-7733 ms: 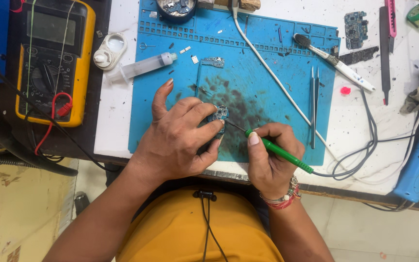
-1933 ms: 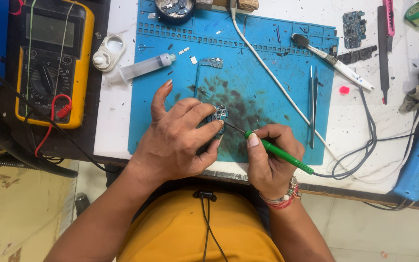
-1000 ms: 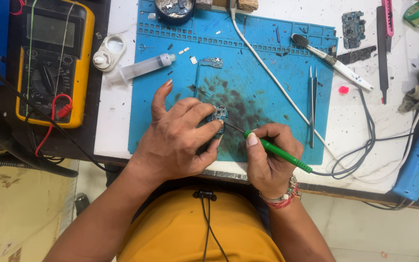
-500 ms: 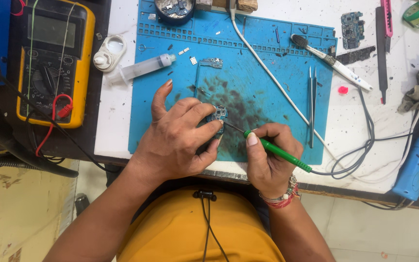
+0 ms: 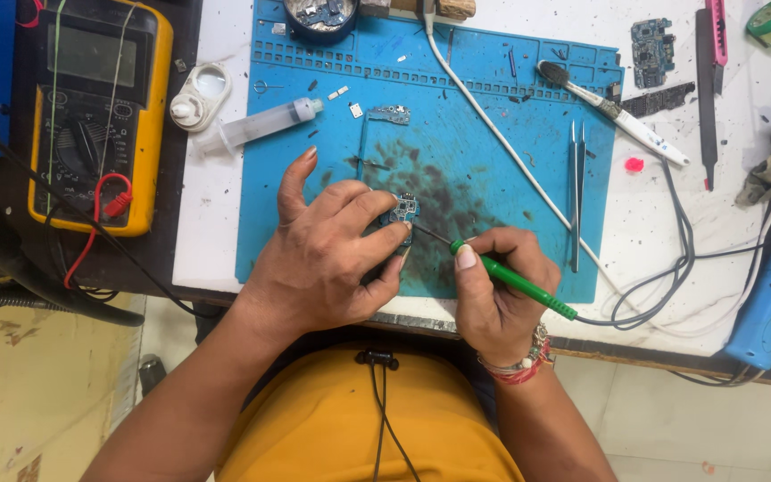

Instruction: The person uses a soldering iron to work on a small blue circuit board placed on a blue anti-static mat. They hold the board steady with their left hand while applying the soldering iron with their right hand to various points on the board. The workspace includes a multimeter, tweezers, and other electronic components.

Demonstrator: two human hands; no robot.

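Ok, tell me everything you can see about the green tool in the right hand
The green tool is a slim pen-shaped iron with a glossy green plastic-looking handle and a thin dark metal tip. The right hand grips it like a pen, tilted, tip pointing up-left onto the small board pinned by the left hand on the blue mat. A grey cord leaves its rear end.

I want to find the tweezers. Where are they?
In the head view, the tweezers lie on the blue mat, right side, just beyond the right hand holding the green soldering iron.
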